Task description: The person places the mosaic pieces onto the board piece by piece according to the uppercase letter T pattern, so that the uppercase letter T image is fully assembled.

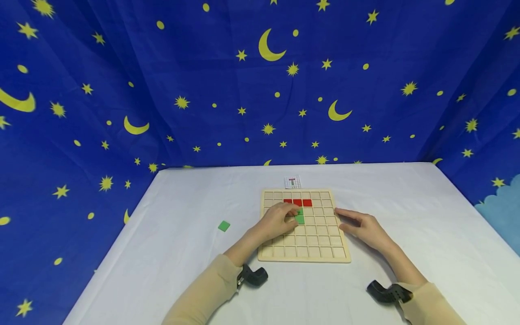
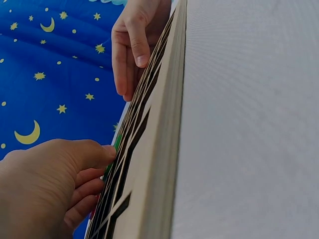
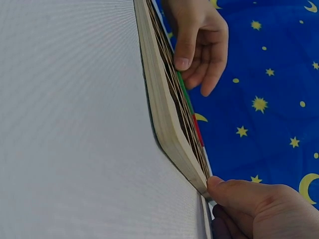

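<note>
A wooden grid board (image 1: 321, 253) lies on the table. Three red square tiles (image 1: 297, 203) sit in a row near its far side. Green square tiles (image 1: 299, 220) line up below the middle red one, partly hidden by my left hand (image 1: 278, 220). That hand reaches over the board, its thumb tip right at a green tile (image 2: 118, 142) in the left wrist view and its other fingers loosely bent. My right hand (image 1: 363, 229) rests against the board's right edge with thumb and fingers apart. Off to the left, one loose green tile (image 1: 224, 226) lies on the table.
A small printed pattern card (image 1: 292, 182) with a T shape lies just behind the board. White cloth covers the table (image 1: 183, 203). Blue curtains (image 1: 227, 81) with stars and moons stand behind and at both sides. Black camera mounts (image 1: 253, 276) sit at both wrists.
</note>
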Action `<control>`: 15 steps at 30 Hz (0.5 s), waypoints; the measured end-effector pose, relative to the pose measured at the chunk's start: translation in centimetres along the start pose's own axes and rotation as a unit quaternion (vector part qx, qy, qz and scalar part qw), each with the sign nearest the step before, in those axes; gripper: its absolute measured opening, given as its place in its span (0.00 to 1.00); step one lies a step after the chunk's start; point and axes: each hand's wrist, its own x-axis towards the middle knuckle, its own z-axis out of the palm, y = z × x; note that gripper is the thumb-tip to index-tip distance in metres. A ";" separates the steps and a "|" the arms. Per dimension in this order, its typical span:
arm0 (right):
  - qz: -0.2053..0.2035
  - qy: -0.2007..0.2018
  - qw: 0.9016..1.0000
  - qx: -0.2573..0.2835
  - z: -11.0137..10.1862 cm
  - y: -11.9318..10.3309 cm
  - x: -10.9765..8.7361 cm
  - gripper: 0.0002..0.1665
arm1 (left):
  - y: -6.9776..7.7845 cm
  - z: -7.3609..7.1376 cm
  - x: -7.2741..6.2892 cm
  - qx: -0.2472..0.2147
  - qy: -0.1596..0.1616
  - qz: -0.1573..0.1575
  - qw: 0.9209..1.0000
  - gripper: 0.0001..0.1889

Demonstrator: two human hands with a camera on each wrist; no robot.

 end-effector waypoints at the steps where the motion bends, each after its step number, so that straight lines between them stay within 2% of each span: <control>1: 0.000 0.000 1.000 0.000 0.0 0.0 0.0 0.29 | 0.0 0.0 0.0 0.000 0.000 0.000 1.000 0.21; 6: 0.000 0.001 1.000 0.001 0.0 0.0 -0.1 0.29 | 0.2 -0.3 0.0 -0.019 0.001 -0.003 1.000 0.22; 10: 0.001 0.001 1.000 0.000 0.0 -0.1 -0.1 0.30 | 0.5 -0.9 0.1 -0.092 -0.002 -0.008 0.996 0.22; 15: 0.001 0.002 1.000 -0.001 0.0 -0.1 -0.1 0.30 | 0.9 -2.3 0.1 -0.189 -0.002 -0.009 0.982 0.21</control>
